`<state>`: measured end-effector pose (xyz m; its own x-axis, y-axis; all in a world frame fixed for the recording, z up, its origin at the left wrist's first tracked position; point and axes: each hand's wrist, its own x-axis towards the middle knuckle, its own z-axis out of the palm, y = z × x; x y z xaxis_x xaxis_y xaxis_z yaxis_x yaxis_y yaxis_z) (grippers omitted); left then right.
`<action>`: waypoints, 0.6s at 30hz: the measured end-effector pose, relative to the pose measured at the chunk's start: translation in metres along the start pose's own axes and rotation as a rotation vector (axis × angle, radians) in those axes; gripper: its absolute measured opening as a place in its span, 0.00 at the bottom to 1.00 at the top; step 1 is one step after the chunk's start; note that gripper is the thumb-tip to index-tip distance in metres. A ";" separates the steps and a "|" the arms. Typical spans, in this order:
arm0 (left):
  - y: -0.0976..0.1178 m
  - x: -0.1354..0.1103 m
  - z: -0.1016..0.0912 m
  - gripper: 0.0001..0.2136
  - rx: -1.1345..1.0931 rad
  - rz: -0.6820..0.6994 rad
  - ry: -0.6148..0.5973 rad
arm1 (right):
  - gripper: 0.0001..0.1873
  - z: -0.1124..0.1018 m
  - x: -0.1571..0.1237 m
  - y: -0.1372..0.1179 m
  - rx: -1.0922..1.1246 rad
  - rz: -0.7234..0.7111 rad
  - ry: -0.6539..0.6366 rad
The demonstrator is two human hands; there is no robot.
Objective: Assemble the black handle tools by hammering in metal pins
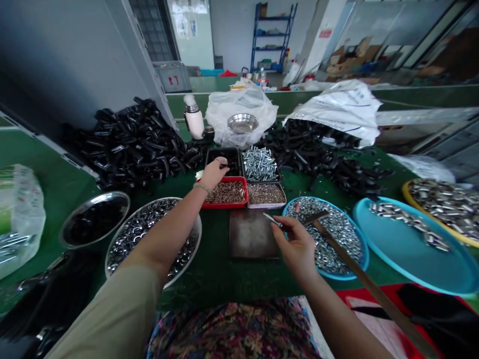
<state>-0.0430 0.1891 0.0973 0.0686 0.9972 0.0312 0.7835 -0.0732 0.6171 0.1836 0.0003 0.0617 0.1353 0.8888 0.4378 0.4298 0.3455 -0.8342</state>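
**Left hand [215,174] and right hand [297,244] well apart over small hardware**

The hands work separately above a green desk [220,284]. The left hand reaches forward, its fingertips pinched together just over a black tray [224,160]; whether they grip anything is too small to tell. A bracelet [202,187] circles that wrist. The right hand hangs nearer the body and holds a slim metal screw [272,220] between its fingers, above the rim of a blue tray of hex nuts [327,238].

Beside the black tray sit a tray of silver bolts [260,164], a red tray of small brass-coloured parts [226,193] and a shallow tray of fine grey-brown parts [265,193]. A dark metal plate [253,233] lies flat between the left arm and the hex nuts. A long wooden strip [368,281] runs from the blue tray's edge toward the person's lap.

A steel bowl of silver rings [153,239] sits under the left forearm, next to a steel bowl of black parts [95,219]. Heaps of black plastic fittings [130,144] cover the desk's far side, near a white flask [193,117]. To the right, a wider blue tray [411,244] holds a few silver sleeves.
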 end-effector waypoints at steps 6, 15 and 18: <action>0.025 -0.130 0.040 0.12 -1.311 -0.130 -0.270 | 0.04 0.031 0.007 -0.019 -0.132 -0.215 -0.026; 0.032 -0.182 0.056 0.11 -1.594 -0.239 -0.178 | 0.07 0.034 -0.017 -0.013 -0.354 -0.513 -0.148; 0.032 -0.194 0.060 0.18 -1.499 -0.144 -0.177 | 0.09 0.031 -0.021 -0.010 -0.330 -0.482 -0.189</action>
<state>0.0058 -0.0077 0.0635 0.2051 0.9711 -0.1218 -0.5361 0.2156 0.8162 0.1490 -0.0122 0.0506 -0.2907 0.7045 0.6474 0.6610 0.6371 -0.3965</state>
